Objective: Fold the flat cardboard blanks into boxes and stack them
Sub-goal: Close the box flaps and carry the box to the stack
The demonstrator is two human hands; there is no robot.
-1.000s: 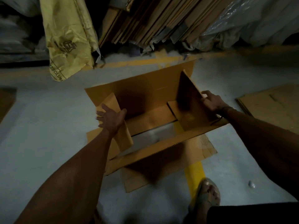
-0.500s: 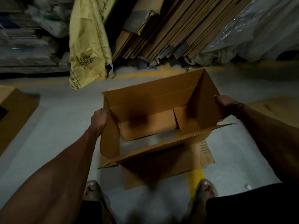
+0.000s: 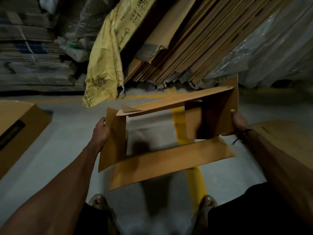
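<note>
Dim warehouse floor (image 3: 67, 150), flat blanks (image 3: 186, 48) leaning far. Box (image 3: 169, 160) opened, lifted midair, flaps loose, bottom unclosed; left hand (image 3: 101, 131) and right hand (image 3: 239, 122) gripping opposite walls. One finished box (image 3: 20, 126) left; stacking pending.

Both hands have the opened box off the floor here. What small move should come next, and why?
Probably fold one short flap inward. The box is held by the left hand and right hand at opposite walls, the floor shows straight through it, and its flaps hang loose.
</note>
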